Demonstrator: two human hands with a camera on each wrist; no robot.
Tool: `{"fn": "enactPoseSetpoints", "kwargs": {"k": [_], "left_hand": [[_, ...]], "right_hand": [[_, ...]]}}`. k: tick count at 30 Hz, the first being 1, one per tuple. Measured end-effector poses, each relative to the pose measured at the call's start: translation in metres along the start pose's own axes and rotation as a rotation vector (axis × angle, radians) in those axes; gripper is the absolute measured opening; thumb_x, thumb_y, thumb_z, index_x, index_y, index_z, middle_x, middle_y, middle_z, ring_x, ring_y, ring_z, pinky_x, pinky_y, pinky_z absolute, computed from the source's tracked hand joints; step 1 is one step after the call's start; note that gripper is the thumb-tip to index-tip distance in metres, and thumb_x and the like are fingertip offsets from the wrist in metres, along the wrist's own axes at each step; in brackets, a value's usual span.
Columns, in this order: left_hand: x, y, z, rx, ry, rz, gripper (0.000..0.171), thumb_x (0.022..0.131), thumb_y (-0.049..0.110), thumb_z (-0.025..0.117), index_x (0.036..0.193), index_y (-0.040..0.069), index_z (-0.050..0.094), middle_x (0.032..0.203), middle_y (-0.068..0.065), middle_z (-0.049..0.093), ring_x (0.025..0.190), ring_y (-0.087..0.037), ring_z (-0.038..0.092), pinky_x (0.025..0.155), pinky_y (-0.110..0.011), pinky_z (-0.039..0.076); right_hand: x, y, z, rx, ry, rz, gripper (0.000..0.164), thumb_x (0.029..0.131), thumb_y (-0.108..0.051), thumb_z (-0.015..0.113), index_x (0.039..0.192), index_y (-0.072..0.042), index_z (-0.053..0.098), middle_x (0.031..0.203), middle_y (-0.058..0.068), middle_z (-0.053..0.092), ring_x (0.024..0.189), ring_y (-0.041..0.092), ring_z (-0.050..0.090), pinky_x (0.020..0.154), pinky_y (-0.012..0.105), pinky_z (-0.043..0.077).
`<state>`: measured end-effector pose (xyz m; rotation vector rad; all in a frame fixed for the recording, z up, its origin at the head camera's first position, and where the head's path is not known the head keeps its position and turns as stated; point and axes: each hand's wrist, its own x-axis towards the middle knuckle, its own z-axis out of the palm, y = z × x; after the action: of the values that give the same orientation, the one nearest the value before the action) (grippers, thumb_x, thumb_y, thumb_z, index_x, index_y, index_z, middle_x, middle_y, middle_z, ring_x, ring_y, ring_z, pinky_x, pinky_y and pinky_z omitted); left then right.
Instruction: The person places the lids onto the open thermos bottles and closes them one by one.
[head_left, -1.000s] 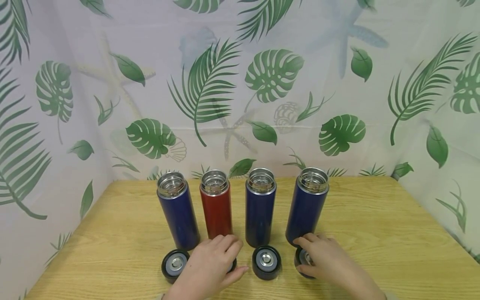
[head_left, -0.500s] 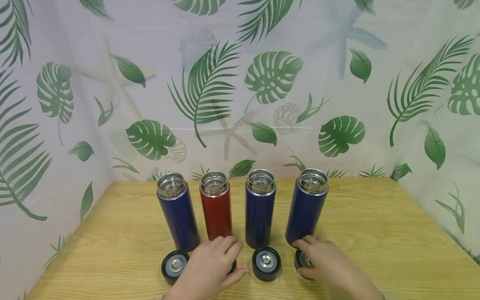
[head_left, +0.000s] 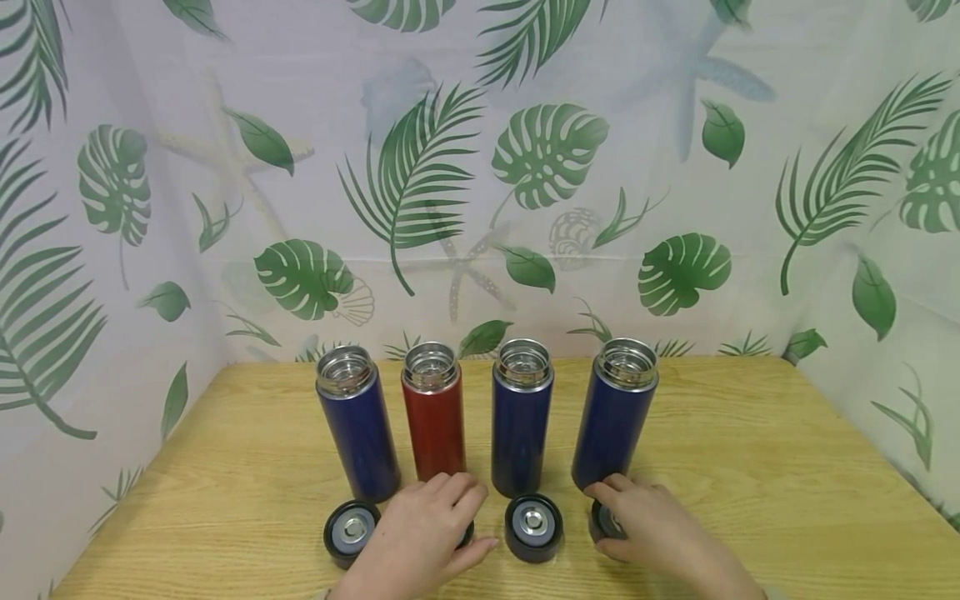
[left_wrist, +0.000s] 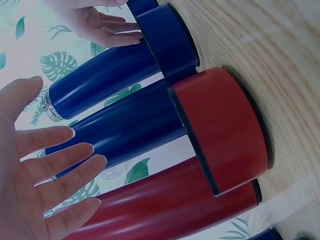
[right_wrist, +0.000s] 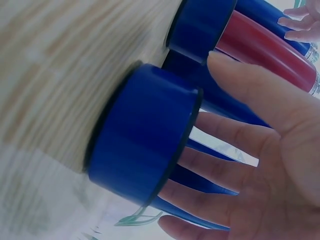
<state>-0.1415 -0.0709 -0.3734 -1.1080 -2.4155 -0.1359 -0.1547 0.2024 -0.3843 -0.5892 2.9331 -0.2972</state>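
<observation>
My left hand [head_left: 420, 533] is held over the red lid [left_wrist: 222, 130], which lies with its inner side up in front of the red flask [head_left: 435, 425]. Its fingers are spread and loosely bent, apart from the lid in the left wrist view. At the right, my right hand [head_left: 656, 525] hovers by a blue lid [right_wrist: 142, 135] in front of the rightmost blue flask [head_left: 613, 425]. Thumb and fingers stand apart around that lid, relaxed, the fingertips right at its rim in the right wrist view. In the head view, the hands partly hide both lids.
Two more upturned lids lie in the same row, a left lid [head_left: 352, 531] and a middle lid [head_left: 533, 525]. Behind them stand a blue flask [head_left: 360, 442] and another blue flask [head_left: 519, 437], uncapped. A leaf-printed cloth [head_left: 465, 208] hangs behind the wooden table [head_left: 750, 450].
</observation>
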Motion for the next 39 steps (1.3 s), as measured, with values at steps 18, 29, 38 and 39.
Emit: {"fn": "enactPoseSetpoints", "kwargs": {"k": [18, 29, 38, 39], "left_hand": [[0.0009, 0.0001, -0.0004, -0.004, -0.006, 0.005, 0.040, 0.083, 0.050, 0.053, 0.098, 0.013, 0.059, 0.094, 0.001, 0.057, 0.080, -0.013, 0.056, 0.060, -0.026, 0.048], [0.0016, 0.0015, -0.0029, -0.020, -0.038, -0.011, 0.039, 0.082, 0.048, 0.055, 0.099, 0.013, 0.059, 0.096, 0.001, 0.057, 0.080, -0.013, 0.055, 0.061, -0.026, 0.048], [0.0017, 0.0004, -0.0043, -0.029, -0.065, -0.010, 0.044, 0.086, 0.052, 0.045, 0.100, 0.013, 0.059, 0.096, 0.001, 0.057, 0.080, -0.012, 0.055, 0.063, -0.025, 0.048], [0.0016, 0.0003, -0.0043, -0.028, -0.065, -0.009, 0.043, 0.085, 0.052, 0.046, 0.099, 0.013, 0.059, 0.096, 0.001, 0.057, 0.080, -0.012, 0.055, 0.062, -0.025, 0.048]], "right_hand": [[-0.0016, 0.0007, 0.0009, -0.050, 0.009, -0.009, 0.052, 0.060, -0.019, 0.080, 0.106, -0.009, 0.059, 0.099, 0.005, 0.056, 0.088, 0.030, 0.053, 0.068, 0.050, 0.042], [-0.0035, -0.0006, -0.0006, -0.016, -0.074, 0.015, 0.055, 0.060, -0.020, 0.080, 0.109, -0.009, 0.058, 0.104, 0.008, 0.055, 0.094, 0.031, 0.052, 0.072, 0.054, 0.041], [-0.0039, 0.0009, -0.0012, 0.008, -0.102, 0.026, 0.058, 0.061, -0.023, 0.079, 0.112, -0.009, 0.057, 0.107, 0.009, 0.054, 0.097, 0.032, 0.051, 0.075, 0.054, 0.040], [-0.0037, 0.0013, -0.0009, 0.014, -0.110, 0.026, 0.058, 0.061, -0.023, 0.078, 0.113, -0.009, 0.057, 0.108, 0.009, 0.054, 0.097, 0.032, 0.051, 0.075, 0.054, 0.040]]}}
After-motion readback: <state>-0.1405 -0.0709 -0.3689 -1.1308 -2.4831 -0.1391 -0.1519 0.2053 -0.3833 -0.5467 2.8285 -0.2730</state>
